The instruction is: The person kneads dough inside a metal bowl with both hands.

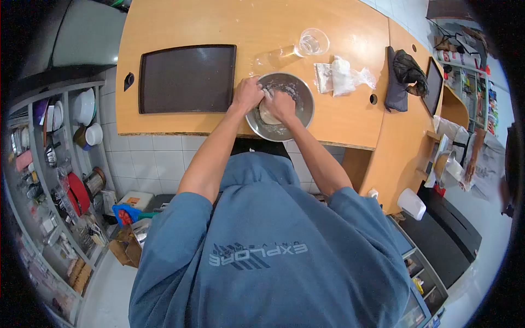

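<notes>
A metal mixing bowl (309, 112) stands at the table's near edge, its inner wall smeared with white flour or dough. A pale lump of dough (268, 116) lies in its left part. My right hand (281, 105) is inside the bowl, fingers curled into a fist and pressed on the dough. My left hand (249, 94) is closed at the bowl's upper left rim and seems to grip it; its fingertips are partly hidden. The two hands nearly touch over the bowl.
A dark baking tray (187, 79) lies left of the bowl. Behind are a clear plastic cup (314, 42) and bags of white powder (340, 75). Dark cloth (397, 82) lies farther right. Shelves (68, 164) line the left wall. Another person's arm (474, 156) shows at far right.
</notes>
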The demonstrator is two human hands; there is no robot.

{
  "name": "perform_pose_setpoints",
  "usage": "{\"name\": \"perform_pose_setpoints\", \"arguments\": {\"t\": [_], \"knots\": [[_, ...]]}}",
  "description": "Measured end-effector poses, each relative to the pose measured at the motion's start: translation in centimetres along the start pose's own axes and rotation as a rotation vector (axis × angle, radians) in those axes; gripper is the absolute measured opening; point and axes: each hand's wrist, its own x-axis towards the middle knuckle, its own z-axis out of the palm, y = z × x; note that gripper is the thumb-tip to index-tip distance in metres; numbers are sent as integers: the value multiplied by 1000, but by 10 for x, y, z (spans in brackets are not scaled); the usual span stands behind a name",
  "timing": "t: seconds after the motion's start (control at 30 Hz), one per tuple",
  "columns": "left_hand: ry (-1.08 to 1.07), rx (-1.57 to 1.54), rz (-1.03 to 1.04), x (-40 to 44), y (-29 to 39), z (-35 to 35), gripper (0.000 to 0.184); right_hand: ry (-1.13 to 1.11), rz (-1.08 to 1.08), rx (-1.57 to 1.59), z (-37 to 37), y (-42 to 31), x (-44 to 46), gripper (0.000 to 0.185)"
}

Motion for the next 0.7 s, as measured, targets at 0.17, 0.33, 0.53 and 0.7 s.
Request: {"name": "perform_pose_setpoints", "arguments": {"t": [0.17, 0.33, 0.53, 0.7], "knots": [[-36, 27, -31, 3, -2, 1, 31, -84, 16, 49, -44, 2, -4, 47], [-20, 26, -17, 0, 7, -4, 30, -79, -194, -38, -33, 13, -5, 41], [20, 61, 4, 0, -6, 6, 31, -268, -163, -55, -14, 8, -21, 43], [14, 34, 4, -1, -8, 8, 31, -201, -35, -165, -13, -14, -58, 46]]}}
